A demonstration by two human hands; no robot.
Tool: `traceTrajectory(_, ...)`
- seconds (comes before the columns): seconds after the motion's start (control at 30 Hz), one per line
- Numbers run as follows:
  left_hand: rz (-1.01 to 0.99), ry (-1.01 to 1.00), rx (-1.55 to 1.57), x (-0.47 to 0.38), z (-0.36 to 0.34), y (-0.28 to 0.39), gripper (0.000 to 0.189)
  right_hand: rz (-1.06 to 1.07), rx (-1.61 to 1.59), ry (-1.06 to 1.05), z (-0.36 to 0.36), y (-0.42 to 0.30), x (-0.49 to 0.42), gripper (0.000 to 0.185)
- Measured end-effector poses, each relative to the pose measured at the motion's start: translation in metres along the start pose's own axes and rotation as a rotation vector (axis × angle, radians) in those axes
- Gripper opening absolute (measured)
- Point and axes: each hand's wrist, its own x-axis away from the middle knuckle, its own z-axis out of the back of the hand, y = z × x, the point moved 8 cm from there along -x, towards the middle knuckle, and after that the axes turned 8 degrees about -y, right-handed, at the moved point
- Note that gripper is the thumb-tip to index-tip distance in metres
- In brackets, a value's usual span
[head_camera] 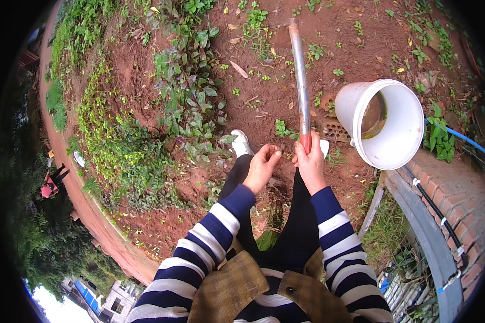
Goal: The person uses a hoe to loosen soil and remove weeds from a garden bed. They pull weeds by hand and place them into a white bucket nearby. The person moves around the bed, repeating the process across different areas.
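Note:
My right hand [310, 161] is closed around the red grip [305, 142] of a tool with a metal tube shaft [300, 76]. The shaft points away from me over reddish soil [262, 109]. Its far end is rusty, and I cannot tell what kind of head it has. My left hand [262, 166] hovers just left of the grip, apart from it. The fingers are curled in towards the thumb, and nothing shows in them. Below the hands are a white shoe [241, 143] and part of another [325, 148].
A white plastic bucket [349, 105] with murky liquid stands right, beside a perforated brick [336, 130]. Leafy plants [186, 93] grow left. A brick ledge [448, 189], black pipe [436, 210] and blue hose [464, 136] lie right. A person [49, 187] is on the far-left path [81, 198].

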Motion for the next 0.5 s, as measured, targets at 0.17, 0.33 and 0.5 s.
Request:
traceTrajectory(0.17,0.060,-0.102,-0.218,-0.095,0.012,-0.077,0.057,-0.346,0.161,0.067,-0.048,0.160,-0.066,0.024)
traceTrajectory(0.33,0.266,-0.082,-0.335,-0.094,0.018,-0.119,0.056,-0.404,-0.227,0.167,-0.056,0.213,-0.038,0.022)
traceTrajectory(0.5,0.011,0.108,-0.309,-0.080,0.011,-0.048,0.044,-0.239,-0.556,0.117,-0.057,0.156,-0.052,0.025)
